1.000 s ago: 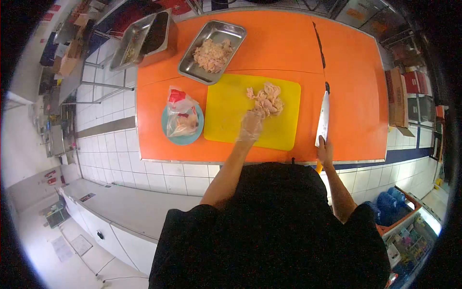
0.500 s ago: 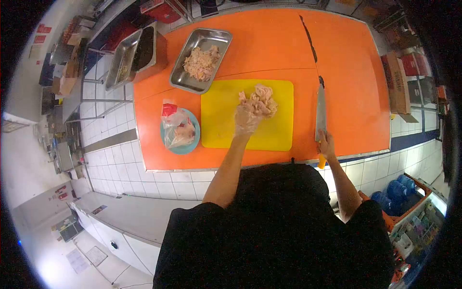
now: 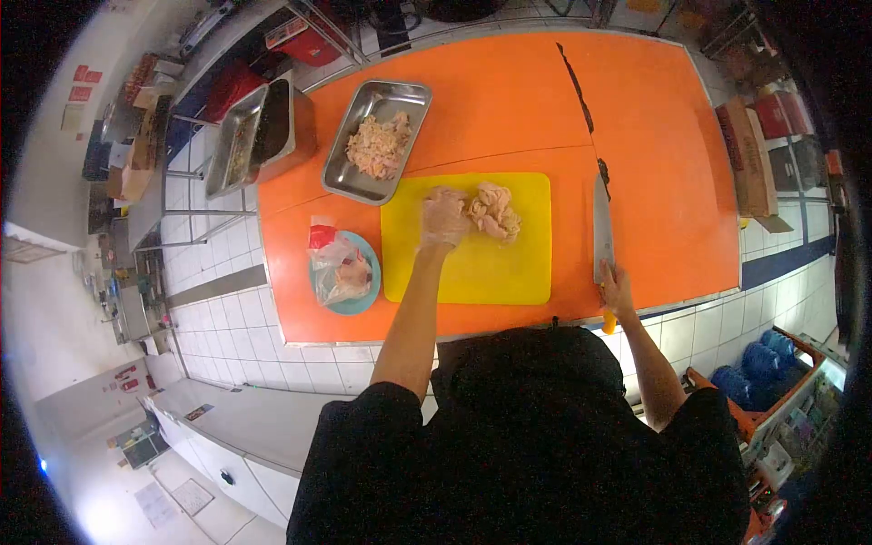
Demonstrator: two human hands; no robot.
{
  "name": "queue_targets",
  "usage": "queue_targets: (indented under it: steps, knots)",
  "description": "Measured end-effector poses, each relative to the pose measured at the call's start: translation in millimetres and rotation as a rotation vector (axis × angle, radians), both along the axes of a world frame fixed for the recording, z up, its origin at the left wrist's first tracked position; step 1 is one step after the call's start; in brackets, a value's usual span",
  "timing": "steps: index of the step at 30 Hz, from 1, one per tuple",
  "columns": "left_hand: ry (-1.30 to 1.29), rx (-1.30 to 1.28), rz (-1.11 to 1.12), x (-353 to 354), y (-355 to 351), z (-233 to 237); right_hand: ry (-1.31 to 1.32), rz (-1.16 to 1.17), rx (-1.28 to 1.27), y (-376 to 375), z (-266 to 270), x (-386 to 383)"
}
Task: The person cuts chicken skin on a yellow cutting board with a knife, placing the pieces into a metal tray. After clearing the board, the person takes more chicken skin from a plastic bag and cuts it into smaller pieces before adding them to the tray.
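My left hand (image 3: 443, 219), in a clear plastic glove, is on the yellow cutting board (image 3: 472, 268). Its fingers are curled around raw chicken at the left edge of a pale pile of chicken pieces (image 3: 495, 211). My right hand (image 3: 617, 291) grips the orange handle of a long knife (image 3: 601, 227) at the table's near edge. The blade lies flat on the orange table (image 3: 663, 163), just right of the board and pointing away from me.
A steel tray (image 3: 356, 184) with cut chicken sits beyond the board to the left. A blue plate (image 3: 320, 292) holds a plastic bag of meat left of the board. Steel pans (image 3: 259, 132) stand off the table's left corner. Cardboard boxes (image 3: 749, 159) are on the right.
My left hand reached into the chicken pile, closed on it, and has now shifted left to the pile's edge. My right hand and the knife stayed in place on the table.
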State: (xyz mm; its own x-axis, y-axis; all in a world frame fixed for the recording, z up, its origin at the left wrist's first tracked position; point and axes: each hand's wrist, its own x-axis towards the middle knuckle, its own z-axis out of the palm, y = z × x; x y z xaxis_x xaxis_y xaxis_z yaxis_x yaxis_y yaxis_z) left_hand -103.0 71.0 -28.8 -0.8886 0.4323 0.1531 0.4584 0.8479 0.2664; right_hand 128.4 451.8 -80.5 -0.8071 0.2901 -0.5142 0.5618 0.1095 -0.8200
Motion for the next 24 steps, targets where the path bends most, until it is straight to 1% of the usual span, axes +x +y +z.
queue_targets:
  steps: [1,3,4,6,7,8,9,10,12,13,14,15,16,18,20,21,23,24]
  knots:
    - [0.002,0.000,0.004,1,2,-3,0.002,0.004,0.000,-2,4,-1]
    - [-0.208,-0.196,0.047,9,2,-12,-0.081,-0.051,-0.012,-10,20,-4]
    - [-0.207,-0.198,0.051,14,-3,-19,-0.079,-0.048,-0.015,-12,25,-4]
    - [-0.126,-0.405,-0.086,31,-16,-40,-0.039,-0.057,-0.113,-14,32,-7]
    - [-0.123,-0.409,-0.083,40,-25,-56,-0.036,-0.054,-0.117,-11,28,-6]
    - [-0.499,0.177,0.168,50,-37,-76,-0.018,0.014,-0.081,-2,16,-3]
    - [-0.847,0.780,0.415,55,-45,-84,0.002,0.079,-0.045,3,2,-1]
    - [-0.843,0.772,0.416,60,-49,-71,0.005,0.078,-0.053,3,-12,5]
    - [-0.769,0.692,0.502,58,-47,-4,0.103,-0.133,-0.090,1,-32,10]
    - [-0.656,0.709,0.486,50,-41,51,0.104,-0.132,-0.095,-4,-19,6]
    - [-0.544,0.727,0.469,43,-41,91,0.011,-0.092,-0.041,-10,12,-1]
    - [-0.527,1.085,0.503,27,-59,79,-0.082,-0.051,0.016,-14,31,-5]
    - [-0.496,1.446,0.529,8,-74,68,-0.083,-0.049,0.018,-15,31,-4]
    - [-0.474,1.369,0.506,-17,-50,184,-0.005,-0.072,-0.002,-15,25,-3]
    - [-0.244,1.301,0.331,-53,-64,193,-0.002,-0.047,-0.037,-9,18,-4]
    - [-0.248,1.304,0.328,-71,-67,197,-0.005,-0.023,-0.075,-6,16,-2]
    - [-0.486,0.794,0.438,-100,-68,199,-0.038,-0.034,-0.047,-8,19,-3]
    - [-0.492,0.795,0.433,-108,-70,171,-0.071,-0.041,-0.024,-9,21,-3]
